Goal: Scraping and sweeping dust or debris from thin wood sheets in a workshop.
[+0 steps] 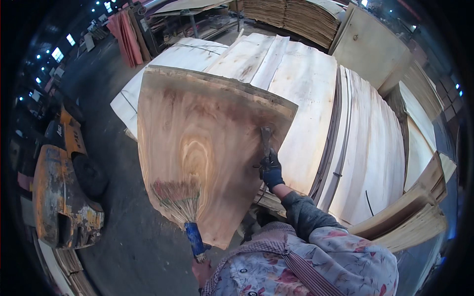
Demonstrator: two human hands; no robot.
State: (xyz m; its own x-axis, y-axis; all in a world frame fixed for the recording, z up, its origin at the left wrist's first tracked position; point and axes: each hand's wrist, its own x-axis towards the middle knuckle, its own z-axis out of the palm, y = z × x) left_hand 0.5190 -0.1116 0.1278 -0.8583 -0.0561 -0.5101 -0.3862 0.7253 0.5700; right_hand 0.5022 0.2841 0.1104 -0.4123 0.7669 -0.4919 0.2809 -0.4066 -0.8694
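Observation:
My left hand (201,270), low in the view, grips a straw whisk broom (177,197) by its blue wrapped handle, its bristles spread over the lower left of a brown wood sheet (207,118) with oval grain. My right hand (270,171), in a dark glove, is closed on a flat dark metal scraper (265,140), whose blade lies over the sheet's darker right part. Beneath and behind this sheet lie pale, wavy veneer sheets (306,103).
At left on the grey floor (123,212) stands a worn yellow-and-orange forklift (69,197). Veneer stacks rise at the back (286,15); an upright board (365,49) and curled sheets (405,222) are at right. Pink material (126,37) hangs at back left.

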